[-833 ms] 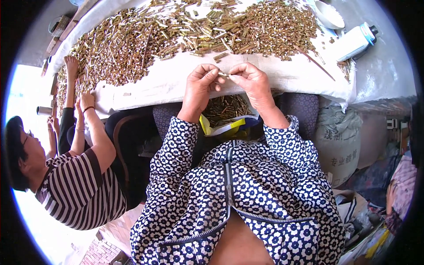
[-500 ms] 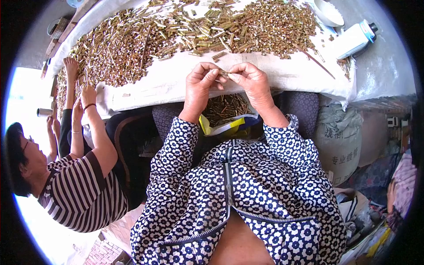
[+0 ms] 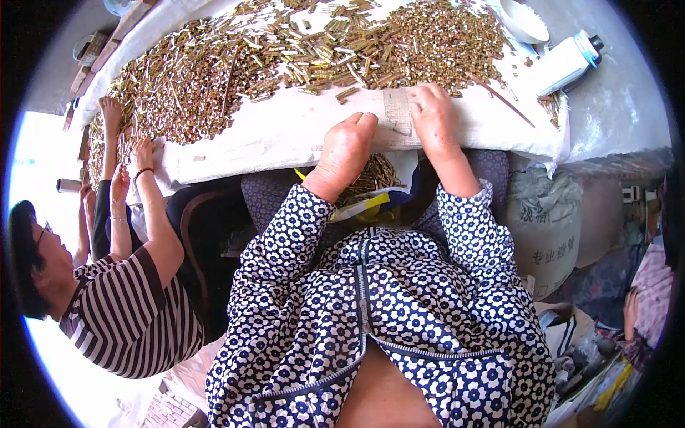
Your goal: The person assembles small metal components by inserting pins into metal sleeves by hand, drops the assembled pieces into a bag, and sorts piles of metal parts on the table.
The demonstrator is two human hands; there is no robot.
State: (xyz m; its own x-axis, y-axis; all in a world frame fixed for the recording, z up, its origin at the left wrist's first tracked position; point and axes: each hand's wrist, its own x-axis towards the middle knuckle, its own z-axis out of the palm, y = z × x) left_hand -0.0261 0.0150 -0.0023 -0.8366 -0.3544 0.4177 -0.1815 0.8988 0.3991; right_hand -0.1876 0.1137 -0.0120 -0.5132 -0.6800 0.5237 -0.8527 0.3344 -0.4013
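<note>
While left hand point(image 3: 347, 145) curls, right hand point(image 3: 432, 114) flat on cloth point(image 3: 300, 132).

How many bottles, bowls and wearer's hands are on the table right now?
Bottle: 1
Bowl: 1
Wearer's hands: 2, left hand and right hand
Total: 4

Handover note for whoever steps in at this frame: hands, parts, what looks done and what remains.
Left hand: curled at the near edge of the white cloth; grip hidden.
Right hand: flat on the cloth edge, holding nothing visible.
Parts: heap of small brass pieces across the cloth; more in the lap container.
Done: some pieces in the lap.
Left: the large heap.
</note>
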